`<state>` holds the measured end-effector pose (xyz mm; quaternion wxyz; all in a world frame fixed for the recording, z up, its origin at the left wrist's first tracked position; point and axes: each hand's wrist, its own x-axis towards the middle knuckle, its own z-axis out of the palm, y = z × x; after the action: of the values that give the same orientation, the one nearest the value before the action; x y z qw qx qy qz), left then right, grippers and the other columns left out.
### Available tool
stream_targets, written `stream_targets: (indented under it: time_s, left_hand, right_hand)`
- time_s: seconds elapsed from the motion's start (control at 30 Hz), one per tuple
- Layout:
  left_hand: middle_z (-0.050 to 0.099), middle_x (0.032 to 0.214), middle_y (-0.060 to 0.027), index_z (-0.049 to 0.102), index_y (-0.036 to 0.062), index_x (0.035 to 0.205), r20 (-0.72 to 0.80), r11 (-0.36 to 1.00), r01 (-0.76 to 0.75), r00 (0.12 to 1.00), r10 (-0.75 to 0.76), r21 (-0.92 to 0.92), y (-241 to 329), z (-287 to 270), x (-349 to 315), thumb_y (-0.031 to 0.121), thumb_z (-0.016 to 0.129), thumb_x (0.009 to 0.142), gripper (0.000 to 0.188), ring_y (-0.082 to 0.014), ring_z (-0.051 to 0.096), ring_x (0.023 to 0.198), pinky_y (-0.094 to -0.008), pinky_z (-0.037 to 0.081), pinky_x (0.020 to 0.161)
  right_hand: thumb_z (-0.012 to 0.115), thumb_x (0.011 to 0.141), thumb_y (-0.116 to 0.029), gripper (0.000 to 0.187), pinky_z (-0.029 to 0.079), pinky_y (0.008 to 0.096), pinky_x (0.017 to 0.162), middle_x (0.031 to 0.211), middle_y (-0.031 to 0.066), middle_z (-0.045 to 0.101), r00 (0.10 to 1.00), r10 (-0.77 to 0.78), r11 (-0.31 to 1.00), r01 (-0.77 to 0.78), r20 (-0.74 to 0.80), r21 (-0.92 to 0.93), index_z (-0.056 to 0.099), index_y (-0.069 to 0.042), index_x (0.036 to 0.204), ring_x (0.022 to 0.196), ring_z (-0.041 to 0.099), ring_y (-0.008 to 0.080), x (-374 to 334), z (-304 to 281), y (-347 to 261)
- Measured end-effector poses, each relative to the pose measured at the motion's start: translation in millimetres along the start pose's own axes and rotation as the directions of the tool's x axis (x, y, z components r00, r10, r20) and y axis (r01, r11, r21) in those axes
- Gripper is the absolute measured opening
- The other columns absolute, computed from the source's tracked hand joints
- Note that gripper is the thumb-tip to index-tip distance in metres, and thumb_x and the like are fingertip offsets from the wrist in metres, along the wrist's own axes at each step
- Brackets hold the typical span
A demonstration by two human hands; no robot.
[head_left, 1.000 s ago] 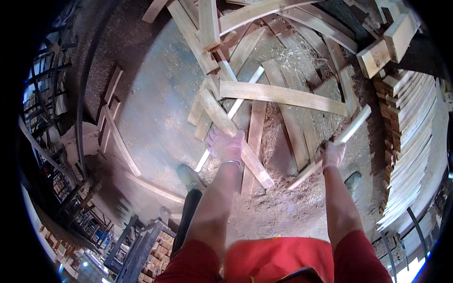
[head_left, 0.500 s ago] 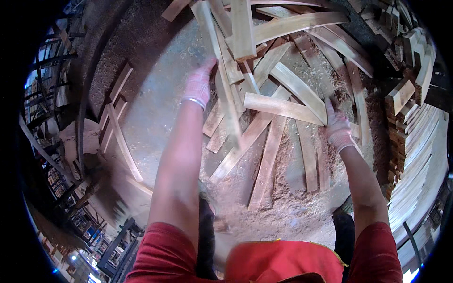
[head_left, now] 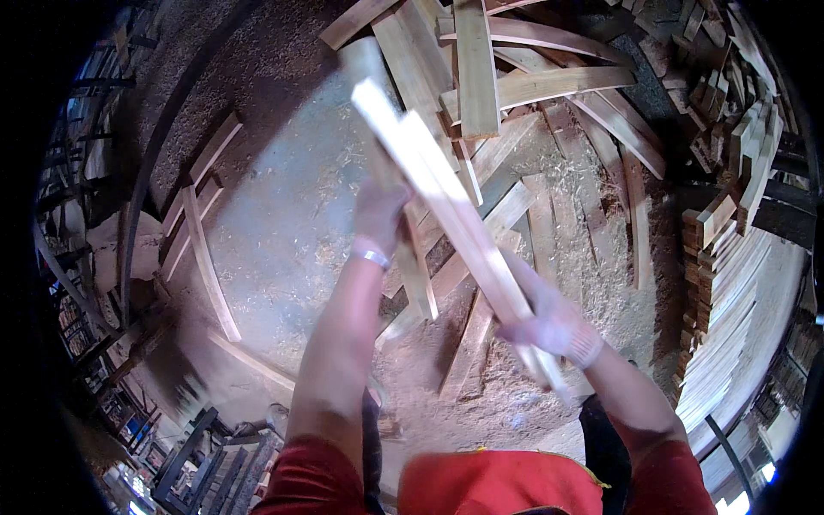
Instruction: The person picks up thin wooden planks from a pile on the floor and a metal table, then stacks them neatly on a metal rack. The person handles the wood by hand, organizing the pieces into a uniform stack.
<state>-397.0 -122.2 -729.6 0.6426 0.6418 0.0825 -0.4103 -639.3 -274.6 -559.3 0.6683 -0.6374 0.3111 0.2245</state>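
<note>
My left hand (head_left: 379, 215), in a pale pinkish glove and smeared by motion, grips a long narrow wooden board (head_left: 417, 273) from its left side. The board's upper end is blurred. In my gloved right hand (head_left: 547, 316), the fingers are closed around the lower part of light wooden boards (head_left: 459, 219). At least two of these lie side by side, slanting from upper left to lower right in front of the left hand's board. Beneath both hands, more loose boards (head_left: 463, 343) lie crossed on the dusty ground.
Beyond my hands is a heap of boards, with a wide plank (head_left: 477, 69) and a curved piece (head_left: 549, 84). A neat stack of boards (head_left: 725, 300) stands at right. Several thin strips (head_left: 206, 262) lie at left. Sawdust (head_left: 515, 403) covers the near ground.
My right hand has moved left and nearer, swinging its boards into a steep slant across the middle. My left hand has come nearer and slightly right with its board.
</note>
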Motion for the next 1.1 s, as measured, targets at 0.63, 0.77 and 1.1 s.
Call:
stream_targets:
  time_s: [0.63, 0.77, 1.1]
  left_hand:
    - [0.064, 0.135, -0.0213, 0.055, -0.0008, 0.142, 0.160, 0.834, 0.347, 0.938, -0.307, -0.429, -40.5, -42.2, -10.5, 0.030, 0.085, 0.086, 0.071, -0.0377, 0.067, 0.118, -0.0473, 0.059, 0.103]
    - [0.067, 0.130, -0.0182, 0.058, 0.0018, 0.142, 0.115, 0.871, 0.418, 0.909, -0.402, -0.259, -45.8, -45.7, -17.1, 0.027, 0.075, 0.095, 0.056, -0.0324, 0.069, 0.113, -0.0445, 0.059, 0.100]
    - [0.061, 0.140, -0.0118, 0.045, 0.0009, 0.154, -0.009, 0.949, 0.280, 0.959, -0.284, -0.145, -124.9, -40.1, -132.0, 0.026, 0.076, 0.096, 0.070, -0.0269, 0.060, 0.128, -0.0451, 0.052, 0.110]
  right_hand:
    - [0.082, 0.083, -0.055, 0.066, 0.053, 0.0395, 0.094, 0.108, 0.0173, 0.075, 0.833, 0.015, 1.000, 0.003, -0.553, 0.031, 0.072, 0.002, 0.115, 0.102, 0.071, 0.0288, 257.7, 6.5, 16.9]
    - [0.078, 0.086, -0.049, 0.062, 0.057, 0.0419, 0.084, 0.095, 0.0217, 0.075, 0.902, -0.086, 0.977, -0.006, -0.423, -0.213, 0.071, 0.004, 0.116, 0.092, 0.074, 0.0315, 203.2, 58.5, 24.9]
    - [0.072, 0.093, -0.039, 0.069, 0.055, 0.0501, 0.102, 0.127, 0.0250, 0.068, 0.952, 0.245, 0.604, -0.004, 0.181, -0.797, 0.050, -0.006, 0.150, 0.112, 0.070, 0.0388, -22.3, 123.4, 184.2]
